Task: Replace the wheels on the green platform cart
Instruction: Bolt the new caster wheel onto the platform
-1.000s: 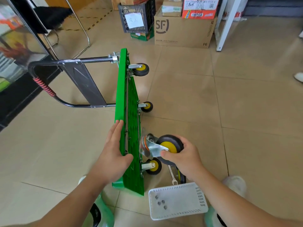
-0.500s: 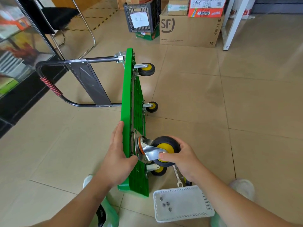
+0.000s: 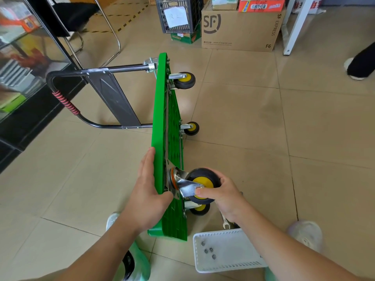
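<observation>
The green platform cart [image 3: 160,122] stands on its long edge on the tiled floor, its underside facing right and its black handle [image 3: 67,102] folded out to the left. My left hand [image 3: 148,191] grips the cart's upper edge, thumb on the underside. My right hand [image 3: 221,193] holds a large caster [image 3: 203,179] with a black tyre, yellow hub and steel bracket, its mounting plate against the underside near me. Three smaller yellow-hubbed wheels are mounted: far [image 3: 184,80], middle [image 3: 191,128] and near [image 3: 200,208], the last partly hidden below the caster.
A white plastic basket [image 3: 241,264] with several nuts stands on the floor by my right arm. A wrench [image 3: 225,223] lies partly hidden behind it. Cardboard boxes [image 3: 241,29] and a black crate [image 3: 178,15] stand at the back. Another person's leg [image 3: 361,63] is at the right edge.
My right hand has brought the caster left, from a gap beside the cart until its plate sits against the underside. My left hand keeps its hold on the edge.
</observation>
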`<state>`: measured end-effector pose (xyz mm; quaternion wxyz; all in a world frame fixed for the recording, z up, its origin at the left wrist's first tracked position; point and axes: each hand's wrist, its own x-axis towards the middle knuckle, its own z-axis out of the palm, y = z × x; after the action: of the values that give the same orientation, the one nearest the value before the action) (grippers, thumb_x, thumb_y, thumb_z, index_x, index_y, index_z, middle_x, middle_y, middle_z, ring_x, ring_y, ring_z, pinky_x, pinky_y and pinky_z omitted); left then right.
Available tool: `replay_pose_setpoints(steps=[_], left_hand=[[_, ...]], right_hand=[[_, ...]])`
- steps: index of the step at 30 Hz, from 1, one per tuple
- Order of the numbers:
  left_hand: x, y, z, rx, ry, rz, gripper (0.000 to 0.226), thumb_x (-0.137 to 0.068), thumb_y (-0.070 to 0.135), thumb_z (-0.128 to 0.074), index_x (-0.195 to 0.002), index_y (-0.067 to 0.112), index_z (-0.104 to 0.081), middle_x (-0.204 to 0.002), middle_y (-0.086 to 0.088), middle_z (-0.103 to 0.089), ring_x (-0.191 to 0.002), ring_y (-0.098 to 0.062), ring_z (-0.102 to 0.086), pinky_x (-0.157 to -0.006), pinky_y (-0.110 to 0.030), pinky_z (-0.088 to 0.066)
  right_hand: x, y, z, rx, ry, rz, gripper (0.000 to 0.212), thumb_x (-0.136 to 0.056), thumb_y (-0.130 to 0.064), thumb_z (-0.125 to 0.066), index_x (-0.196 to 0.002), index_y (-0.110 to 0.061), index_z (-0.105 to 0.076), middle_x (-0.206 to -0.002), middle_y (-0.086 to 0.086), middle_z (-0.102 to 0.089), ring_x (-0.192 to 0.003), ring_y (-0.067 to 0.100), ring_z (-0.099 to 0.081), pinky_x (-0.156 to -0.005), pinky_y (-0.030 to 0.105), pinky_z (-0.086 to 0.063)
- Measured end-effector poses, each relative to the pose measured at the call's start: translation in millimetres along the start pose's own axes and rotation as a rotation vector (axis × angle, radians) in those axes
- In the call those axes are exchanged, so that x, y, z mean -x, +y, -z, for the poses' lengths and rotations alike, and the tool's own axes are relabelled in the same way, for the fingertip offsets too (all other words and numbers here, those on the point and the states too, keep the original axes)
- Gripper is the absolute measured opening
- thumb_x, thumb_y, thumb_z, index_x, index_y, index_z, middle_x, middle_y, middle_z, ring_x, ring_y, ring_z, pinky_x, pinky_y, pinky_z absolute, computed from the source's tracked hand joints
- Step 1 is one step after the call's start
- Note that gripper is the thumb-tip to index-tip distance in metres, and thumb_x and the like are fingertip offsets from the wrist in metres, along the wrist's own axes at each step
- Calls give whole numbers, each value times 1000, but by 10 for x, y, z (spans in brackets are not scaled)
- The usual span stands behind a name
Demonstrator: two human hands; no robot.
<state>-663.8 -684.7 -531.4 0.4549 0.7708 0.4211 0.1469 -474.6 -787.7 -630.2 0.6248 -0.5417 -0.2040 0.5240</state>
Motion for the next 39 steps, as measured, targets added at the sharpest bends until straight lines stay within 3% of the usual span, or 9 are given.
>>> replay_pose_setpoints(steps=[5,9,11,20,27,32,39], left_hand=[[1,9,-2,4,0,3,112,-80,-6,-69,-164,31,-6,-163,20,-19,-152,-4,-23,-126,-39,-27],[17,52,-9,15,7,1,111,-73,9,-65,-164,30,-7,-163,20,-19,-152,-2,-22,-126,-34,-25],[16,53,-11,16,11,3,110,-77,1,-68,-164,30,-7,-163,20,-19,-152,0,-21,-127,-34,-24],[30,86,-3,33,13,33,113,-66,17,-63,-164,35,-8,-163,22,-20,-152,-2,-22,-126,-39,-26],[22,70,3,21,9,42,116,-77,-8,-72,-164,34,-8,-162,19,-23,-151,-5,-26,-125,-41,-29],[22,109,3,32,8,40,116,-66,18,-68,-164,34,-7,-162,20,-22,-151,-6,-27,-124,-42,-31],[4,76,18,71,17,70,117,-65,17,-67,-161,43,-5,-162,19,-26,-147,-11,-38,-118,-48,-41]], right_hand=[[-39,61,-11,-55,-6,-31,76,-47,-14,-92,-120,-17,-72,-115,14,-74,-103,31,-71,-86,39,-56],[-68,108,-16,-84,-10,-48,79,-47,-12,-91,-123,-15,-70,-118,16,-73,-107,33,-70,-91,41,-55],[-74,125,-26,-93,-10,-51,80,-46,-11,-91,-123,-14,-70,-117,16,-73,-107,32,-70,-90,40,-55],[-69,126,-59,-83,-72,-30,61,-55,-10,-89,-112,-25,-76,-112,9,-76,-103,26,-72,-86,32,-57],[-77,140,-62,-62,-79,-41,63,-54,-11,-92,-113,-27,-76,-113,9,-76,-103,27,-72,-86,32,-57],[-109,73,-29,-29,-126,-79,62,-55,-6,-91,-113,-20,-76,-107,11,-76,-97,26,-72,-85,33,-57],[-109,112,-21,-13,-118,-102,68,-51,-6,-92,-115,-23,-75,-108,11,-76,-97,27,-72,-86,37,-57]])
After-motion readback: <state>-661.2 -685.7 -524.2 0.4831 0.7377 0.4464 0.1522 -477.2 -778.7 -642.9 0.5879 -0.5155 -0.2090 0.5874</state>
